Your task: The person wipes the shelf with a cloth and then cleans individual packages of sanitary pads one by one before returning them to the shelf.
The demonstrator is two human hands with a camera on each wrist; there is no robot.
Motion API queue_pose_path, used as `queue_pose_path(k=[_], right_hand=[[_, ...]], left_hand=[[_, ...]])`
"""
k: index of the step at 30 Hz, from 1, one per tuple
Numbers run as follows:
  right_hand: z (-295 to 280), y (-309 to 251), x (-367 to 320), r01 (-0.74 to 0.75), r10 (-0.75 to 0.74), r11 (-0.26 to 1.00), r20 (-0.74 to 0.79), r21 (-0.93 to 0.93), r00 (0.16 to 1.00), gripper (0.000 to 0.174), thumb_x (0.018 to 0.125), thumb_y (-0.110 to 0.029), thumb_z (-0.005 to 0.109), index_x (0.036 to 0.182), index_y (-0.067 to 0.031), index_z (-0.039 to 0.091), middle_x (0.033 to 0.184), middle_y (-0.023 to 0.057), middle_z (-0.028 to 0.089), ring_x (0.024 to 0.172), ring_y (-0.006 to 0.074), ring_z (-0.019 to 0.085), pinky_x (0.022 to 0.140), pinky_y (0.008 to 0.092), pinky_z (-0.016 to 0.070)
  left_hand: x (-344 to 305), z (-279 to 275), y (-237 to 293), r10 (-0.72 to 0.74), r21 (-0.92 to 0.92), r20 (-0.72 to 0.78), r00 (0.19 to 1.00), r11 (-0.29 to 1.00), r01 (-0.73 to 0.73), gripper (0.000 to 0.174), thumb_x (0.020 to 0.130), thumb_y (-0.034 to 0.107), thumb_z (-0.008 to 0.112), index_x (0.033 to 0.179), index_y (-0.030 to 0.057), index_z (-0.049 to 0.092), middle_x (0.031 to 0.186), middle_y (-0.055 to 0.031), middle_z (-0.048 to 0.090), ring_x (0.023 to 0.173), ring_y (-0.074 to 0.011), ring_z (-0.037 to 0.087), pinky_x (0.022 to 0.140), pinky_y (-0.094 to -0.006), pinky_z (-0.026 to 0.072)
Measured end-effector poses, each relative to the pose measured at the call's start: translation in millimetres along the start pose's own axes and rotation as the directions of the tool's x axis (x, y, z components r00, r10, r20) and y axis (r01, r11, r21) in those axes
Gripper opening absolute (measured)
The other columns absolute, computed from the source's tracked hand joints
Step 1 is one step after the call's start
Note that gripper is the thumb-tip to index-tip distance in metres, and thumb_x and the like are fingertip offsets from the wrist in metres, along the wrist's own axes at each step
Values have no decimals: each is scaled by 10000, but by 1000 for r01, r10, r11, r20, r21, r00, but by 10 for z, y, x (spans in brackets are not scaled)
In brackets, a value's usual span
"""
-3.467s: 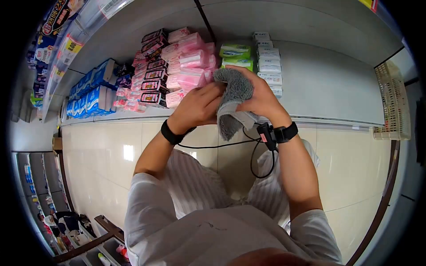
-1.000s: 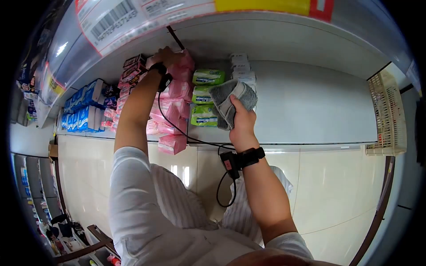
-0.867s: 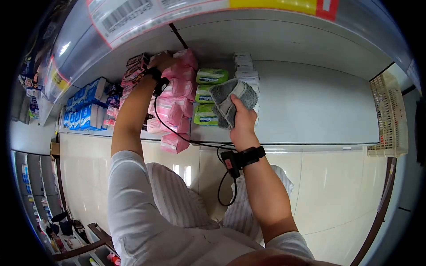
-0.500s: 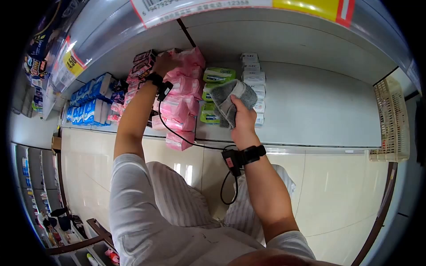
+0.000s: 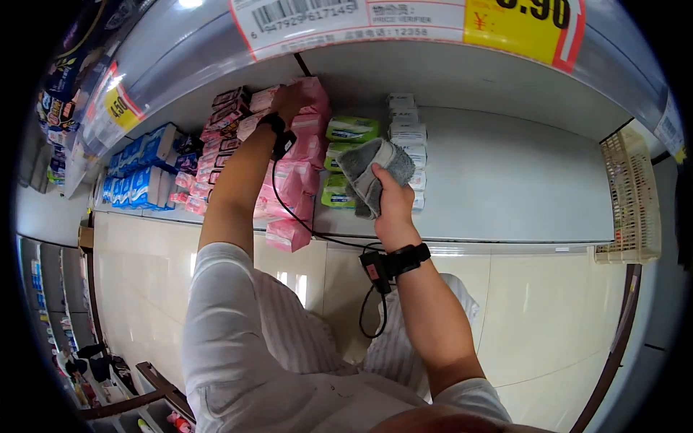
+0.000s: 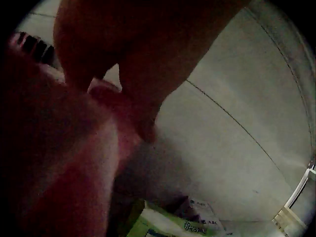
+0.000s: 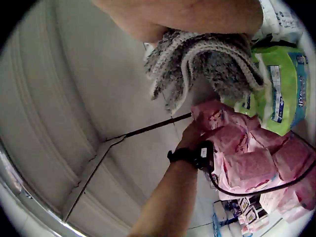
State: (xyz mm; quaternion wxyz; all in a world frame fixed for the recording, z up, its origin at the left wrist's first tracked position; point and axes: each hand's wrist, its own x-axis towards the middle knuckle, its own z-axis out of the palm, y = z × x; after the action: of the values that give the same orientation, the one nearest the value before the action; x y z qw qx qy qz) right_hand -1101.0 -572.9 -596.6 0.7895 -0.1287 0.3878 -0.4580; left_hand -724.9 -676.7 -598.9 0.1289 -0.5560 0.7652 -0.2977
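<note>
My left hand (image 5: pixel 290 99) reaches to the back of the shelf and grips a soft pink pack (image 5: pixel 312 92) at the rear of a row. In the left wrist view its fingers (image 6: pixel 143 121) bend down over the pink plastic, which is dark and blurred there. My right hand (image 5: pixel 395 206) holds a folded grey cloth (image 5: pixel 377 173), thumb on top, in front of the green packs (image 5: pixel 352 128) and white packs (image 5: pixel 408 131). The cloth's fuzzy grey folds hang below the hand in the right wrist view.
A pink pack (image 5: pixel 287 234) at the row's front juts past the shelf edge. Blue packs (image 5: pixel 148 186) stand at the left, a cream plastic basket (image 5: pixel 629 195) at the right. A price-tag strip (image 5: pixel 404 25) hangs overhead. A black cable (image 5: pixel 296 216) links both wrists.
Both hands were at the cloth 3.5 s ago; the left has since gone to the pink packs. Over the last second it has shifted rightward along their back. The right keeps the cloth.
</note>
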Motion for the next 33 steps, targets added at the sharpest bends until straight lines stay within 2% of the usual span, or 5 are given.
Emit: queue_pose_path(k=[3, 9, 13, 16, 33], right_hand=[[-34, 15, 26, 20, -20, 999, 0, -46, 1000, 550, 813, -110, 770, 1295, 22, 540, 1224, 88, 629, 1069, 223, 613, 934, 332, 481], [-32, 18, 40, 5, -5, 1000, 17, -18, 1000, 563, 808, -121, 779, 1300, 15, 541, 1233, 80, 624, 1092, 217, 598, 949, 325, 465], [-18, -2, 39, 1, -1, 1000, -18, -29, 1000, 564, 804, -114, 780, 1300, 12, 541, 1224, 75, 628, 1084, 213, 601, 943, 326, 469], [-4, -42, 30, -43, 42, 999, -46, -23, 998, 563, 801, -107, 780, 1296, 15, 541, 1209, 78, 634, 1060, 216, 612, 931, 328, 476], [109, -28, -179, 18, -21, 996, -30, -93, 999, 504, 812, -144, 765, 1240, 30, 564, 1167, 113, 651, 1028, 245, 642, 875, 377, 521]], left_hand=[[203, 169, 134, -568, -415, 248, 785, 670, 616, 544, 706, 412, 774, 1128, 86, 666, 1231, -143, 635, 1080, -384, 629, 903, -504, 524], [255, -442, 283, -806, -359, 409, 429, 290, 887, 605, 741, 404, 755, 1239, 85, 626, 1266, -155, 610, 1095, -387, 629, 931, -514, 527], [58, -187, 37, -478, -291, 478, 737, 705, 646, 700, 747, 417, 745, 1337, 91, 555, 1328, -214, 569, 1105, -373, 635, 932, -515, 534], [-90, -211, -59, -416, -642, 607, 677, 246, 726, 810, 736, 487, 746, 1377, 53, 507, 1280, -277, 593, 1069, -373, 656, 921, -493, 535], [-481, -196, 144, -219, -148, 409, 886, 942, 301, 991, 628, 693, 738, 1342, 42, 517, 1330, -348, 465, 1084, -509, 600, 937, -497, 504]])
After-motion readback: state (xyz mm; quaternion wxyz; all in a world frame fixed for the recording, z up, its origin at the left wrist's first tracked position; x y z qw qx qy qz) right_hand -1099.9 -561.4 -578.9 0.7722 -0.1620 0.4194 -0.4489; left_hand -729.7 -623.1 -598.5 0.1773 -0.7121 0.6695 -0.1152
